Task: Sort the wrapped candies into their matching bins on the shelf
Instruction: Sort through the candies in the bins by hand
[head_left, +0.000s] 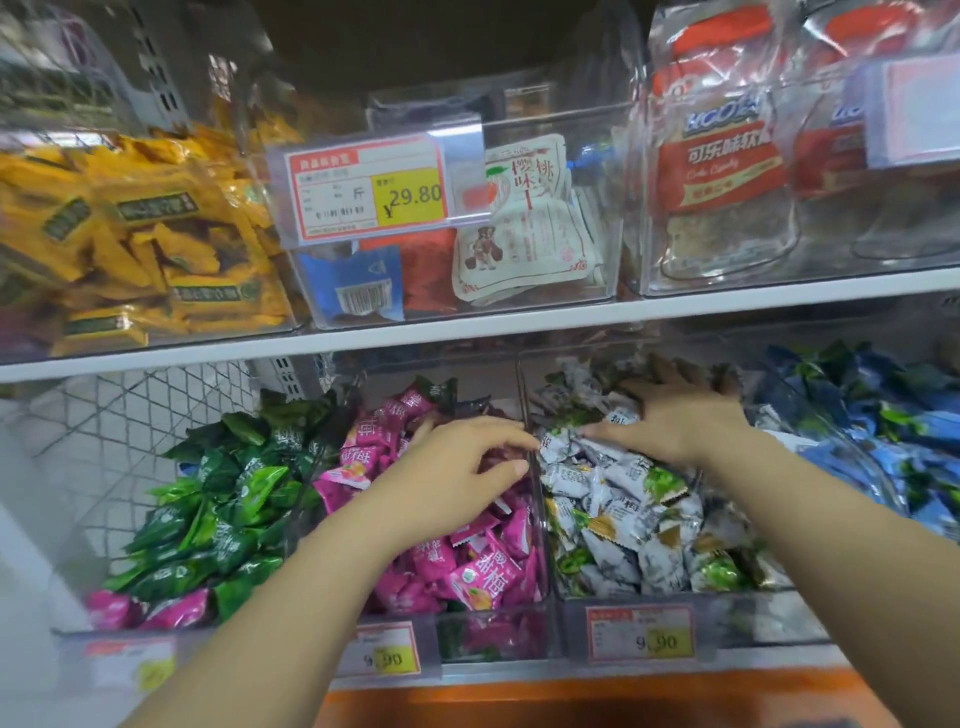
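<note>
Wrapped candies filled a row of clear plastic bins on the lower shelf, sorted mostly by colour. Nearest, small red-and-yellow price tags reading 9.90 hung along the bins' front edge. From left to right lay green-wrapped candies with a few pink ones at their front, pink-wrapped candies, white-and-green-wrapped candies, and blue-wrapped candies. The left hand hovered over the pink pile beside the clear divider. Its fingers were curled, with thumb and forefinger tips close together; whether they pinched a candy could not be told. Further back, the right hand rested palm down on the white-and-green pile, its fingers spread flat. Above, a white shelf board carried more clear bins. These held yellow snack packets at left, white printed pouches in the middle behind a price label showing 29.80, and red-labelled bags at right.
</note>
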